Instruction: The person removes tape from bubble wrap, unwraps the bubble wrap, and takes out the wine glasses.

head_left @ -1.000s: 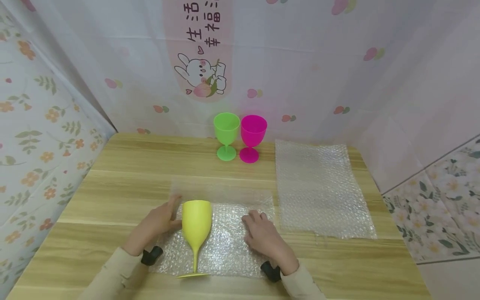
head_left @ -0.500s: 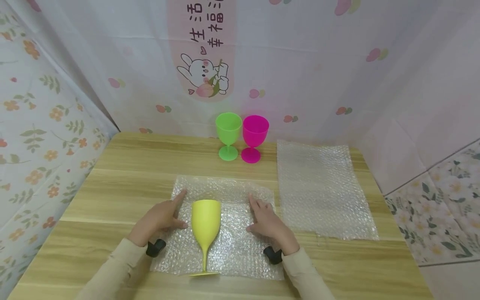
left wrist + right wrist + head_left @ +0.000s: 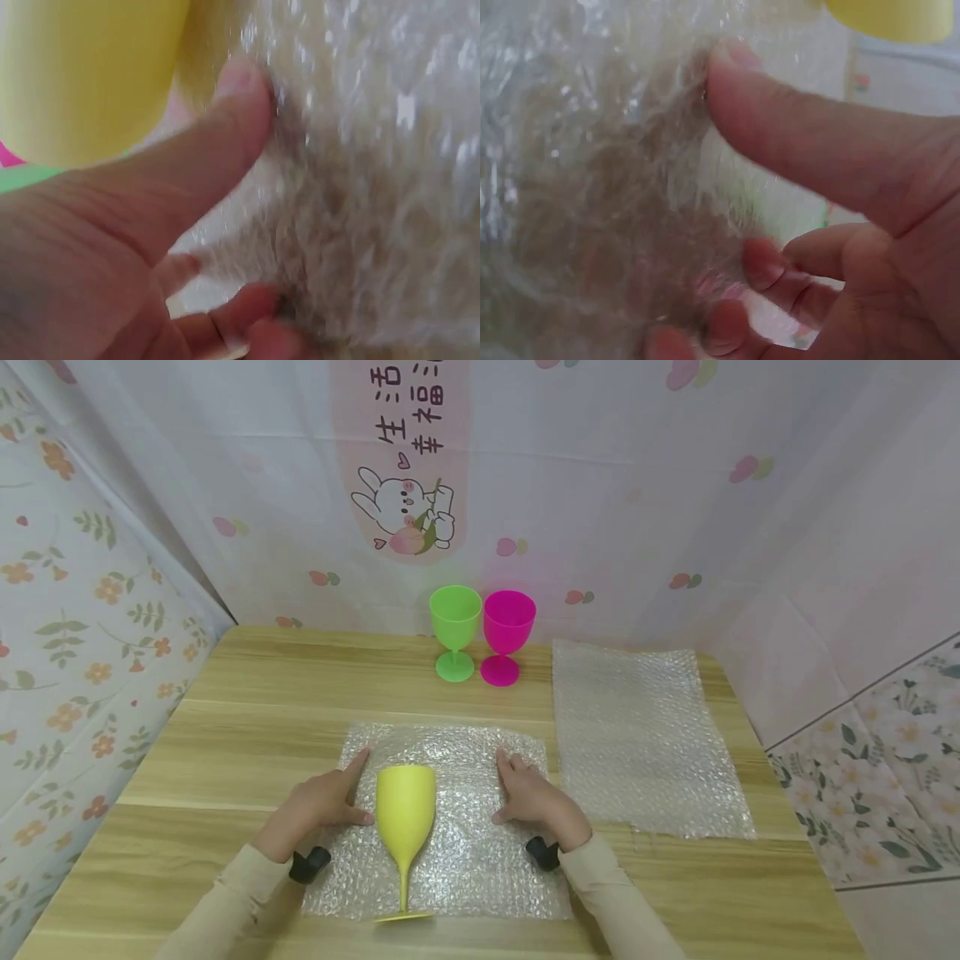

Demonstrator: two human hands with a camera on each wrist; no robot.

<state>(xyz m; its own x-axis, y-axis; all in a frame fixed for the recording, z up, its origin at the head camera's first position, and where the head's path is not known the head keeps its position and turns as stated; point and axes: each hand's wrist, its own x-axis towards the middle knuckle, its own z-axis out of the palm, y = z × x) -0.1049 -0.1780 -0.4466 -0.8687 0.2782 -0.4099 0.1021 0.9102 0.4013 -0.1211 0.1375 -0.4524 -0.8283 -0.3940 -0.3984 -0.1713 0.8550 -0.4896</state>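
A yellow plastic goblet (image 3: 405,810) lies on its side on a sheet of bubble wrap (image 3: 468,860). Its bowl points away from the person and its foot lies at the sheet's near edge. My left hand (image 3: 324,800) rests on the sheet's left side, thumb tip close beside the bowl, fingers spread forward. On the right side of the sheet, my right hand (image 3: 534,797) lies with thumb and fingers apart. Both wrist views show the fingertips and thumb (image 3: 217,142) touching the bubble wrap, with no object gripped. The yellow bowl (image 3: 900,15) also appears beyond the right thumb.
A green goblet (image 3: 455,618) and a magenta goblet (image 3: 508,622) stand upright side by side at the table's back edge. A second bubble wrap sheet (image 3: 645,743) lies flat at the right. Patterned curtains (image 3: 600,510) hang behind the wooden table (image 3: 247,710).
The yellow goblet has shifted slightly right on the sheet. The right fingers have stretched forward from a more curled pose. In the last half second, sheet and goblet have slid slightly toward the person.
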